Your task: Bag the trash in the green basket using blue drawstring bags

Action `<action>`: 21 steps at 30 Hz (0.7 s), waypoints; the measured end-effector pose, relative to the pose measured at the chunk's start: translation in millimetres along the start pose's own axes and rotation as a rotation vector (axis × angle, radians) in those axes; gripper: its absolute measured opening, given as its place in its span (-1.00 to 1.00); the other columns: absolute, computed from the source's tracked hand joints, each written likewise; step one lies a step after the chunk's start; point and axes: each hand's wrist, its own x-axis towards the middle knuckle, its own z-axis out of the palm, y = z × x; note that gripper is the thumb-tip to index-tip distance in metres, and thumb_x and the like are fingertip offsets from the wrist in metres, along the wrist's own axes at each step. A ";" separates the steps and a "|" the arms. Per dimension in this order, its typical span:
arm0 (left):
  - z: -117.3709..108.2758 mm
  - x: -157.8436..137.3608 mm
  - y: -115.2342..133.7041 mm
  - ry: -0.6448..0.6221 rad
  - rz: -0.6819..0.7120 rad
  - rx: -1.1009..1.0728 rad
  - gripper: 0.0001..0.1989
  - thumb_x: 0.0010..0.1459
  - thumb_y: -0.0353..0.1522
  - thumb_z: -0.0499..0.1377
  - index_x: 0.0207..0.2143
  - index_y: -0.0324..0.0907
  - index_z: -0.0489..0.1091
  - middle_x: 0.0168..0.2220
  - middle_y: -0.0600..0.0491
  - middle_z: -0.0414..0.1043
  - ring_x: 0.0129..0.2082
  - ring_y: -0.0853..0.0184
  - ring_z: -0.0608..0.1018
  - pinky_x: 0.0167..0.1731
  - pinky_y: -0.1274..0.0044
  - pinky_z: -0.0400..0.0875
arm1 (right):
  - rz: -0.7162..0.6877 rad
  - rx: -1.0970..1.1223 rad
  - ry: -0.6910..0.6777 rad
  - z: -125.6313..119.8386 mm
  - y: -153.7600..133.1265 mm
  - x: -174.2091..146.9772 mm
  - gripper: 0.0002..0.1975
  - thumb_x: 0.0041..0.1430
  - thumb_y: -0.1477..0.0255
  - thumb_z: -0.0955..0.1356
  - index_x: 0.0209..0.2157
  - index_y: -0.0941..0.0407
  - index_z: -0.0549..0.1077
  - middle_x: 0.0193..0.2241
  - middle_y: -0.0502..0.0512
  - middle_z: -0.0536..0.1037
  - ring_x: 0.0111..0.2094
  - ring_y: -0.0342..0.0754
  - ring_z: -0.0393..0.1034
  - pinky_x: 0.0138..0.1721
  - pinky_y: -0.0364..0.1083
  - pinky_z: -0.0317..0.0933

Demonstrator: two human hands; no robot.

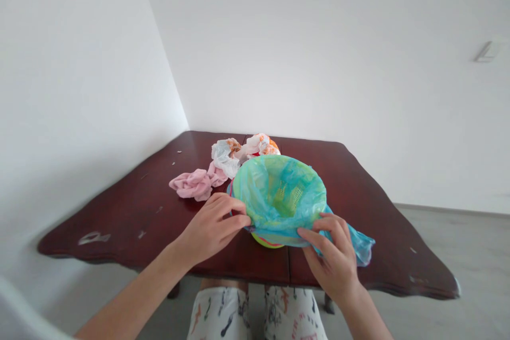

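Note:
A green mesh-sided basket (pixel 287 199) stands near the table's front edge, tilted a little toward me. Thin blue plastic bag film (pixel 261 210) lines its inside and folds over the near rim. At the rim's left front, my left hand (pixel 217 223) pinches the edge of the bag. On the right front, my right hand (pixel 332 249) grips the bag with thumb and fingers. A loose blue end of the bag spreads out to the right, beside and behind my right hand. The basket's pink and yellow-green lower part shows below the bag.
The dark red wooden table (pixel 179 234) has wavy edges and worn spots. Behind the basket to the left lie a pink cloth (pixel 193 185), a crumpled white plastic bag (pixel 226 156) and another white and orange bag (pixel 263 144). White walls stand behind and at left.

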 end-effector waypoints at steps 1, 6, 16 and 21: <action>5.9 -6.3 0.5 0.024 -0.004 -0.004 -0.77 0.62 -0.54 0.22 0.00 -0.02 0.57 -0.09 0.02 0.67 -0.12 0.23 0.64 0.02 0.33 0.51 | -0.031 -0.026 0.013 2.9 2.0 -4.3 -0.61 0.44 0.75 0.45 0.10 0.01 0.65 -0.11 0.10 0.56 -0.04 0.09 0.50 0.25 0.24 0.51; 21.1 -31.3 8.8 -0.008 -0.051 -0.011 -0.80 0.59 -0.47 0.31 0.13 -0.02 0.61 0.00 -0.01 0.74 -0.02 0.15 0.70 0.15 0.26 0.57 | -0.006 -0.147 0.013 10.4 8.4 -27.2 -0.70 0.48 0.67 0.48 0.10 0.06 0.65 0.05 0.22 0.57 0.07 0.19 0.50 0.19 0.29 0.45; -12.7 -2.2 -1.9 0.025 -0.145 -0.102 -0.63 0.71 -0.22 0.16 0.42 -0.03 0.53 0.37 -0.14 0.65 0.39 0.02 0.63 0.44 0.17 0.47 | 0.138 -0.085 0.118 -9.8 6.5 -22.3 -0.47 0.55 0.52 0.36 0.47 0.08 0.55 0.36 0.39 0.56 0.33 0.34 0.52 0.30 0.33 0.39; 6.0 39.9 -36.0 -0.313 0.075 -0.041 -0.46 0.67 0.13 0.17 0.02 -0.12 0.66 -0.07 -0.09 0.80 0.05 0.00 0.78 0.38 0.09 0.49 | 0.059 -0.021 -0.393 -15.4 18.5 37.9 -0.73 0.71 0.36 0.34 0.07 0.04 0.71 0.04 0.15 0.82 0.14 0.19 0.72 0.62 0.38 0.13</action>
